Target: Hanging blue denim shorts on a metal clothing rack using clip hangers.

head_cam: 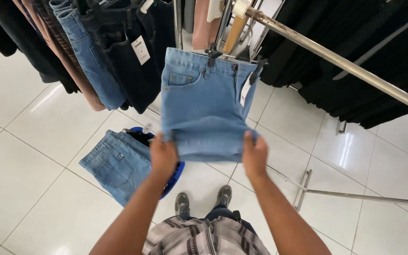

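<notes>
both hands pinch the hem of the light shorts [204, 104] hanging from a clip hanger on the rail [336, 59]: left hand [163, 156] and right hand [255, 156] closed on the cloth, spreading it flat. the step looks like straightening; more jeans [116, 165] lie below.
</notes>
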